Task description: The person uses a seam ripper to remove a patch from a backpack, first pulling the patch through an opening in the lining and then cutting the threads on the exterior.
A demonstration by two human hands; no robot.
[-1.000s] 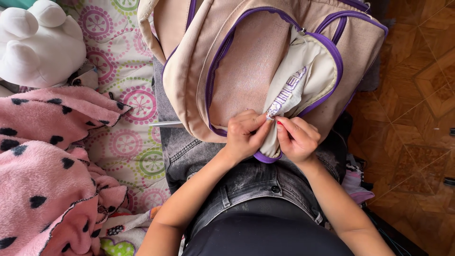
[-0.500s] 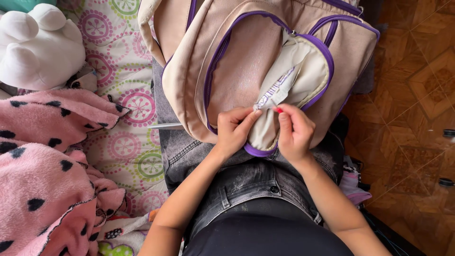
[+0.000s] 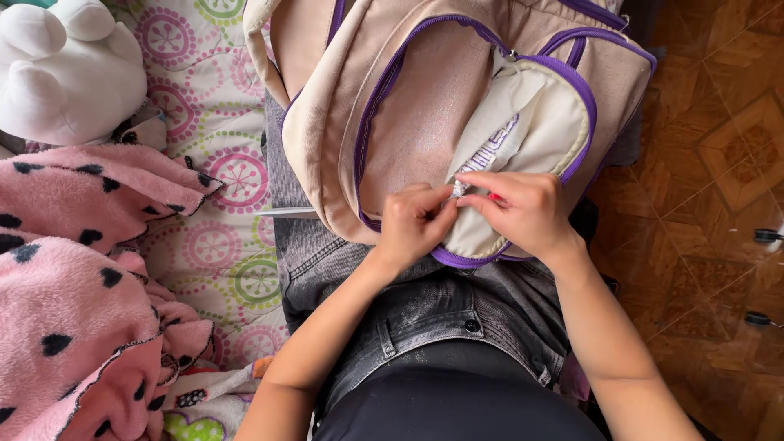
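A beige backpack (image 3: pixel 425 98) with purple zipper trim lies on my lap over grey jeans. Its front pocket is open, showing cream lining (image 3: pixel 547 122). A small flat white packet with purple print (image 3: pixel 487 153) sticks out of the pocket. My left hand (image 3: pixel 412 224) and my right hand (image 3: pixel 523 211) meet at the packet's lower end, both pinching it with fingertips. The packet's lower part is hidden by my fingers.
A pink fleece blanket with black hearts (image 3: pixel 73 286) lies at the left on a floral patterned bedsheet (image 3: pixel 220 163). A white plush toy (image 3: pixel 65 65) sits at the top left. Brown patterned wooden floor (image 3: pixel 719 163) is on the right.
Both hands have moved slightly up and right along the pocket with the packet. The pocket opening has spread wider, showing more lining.
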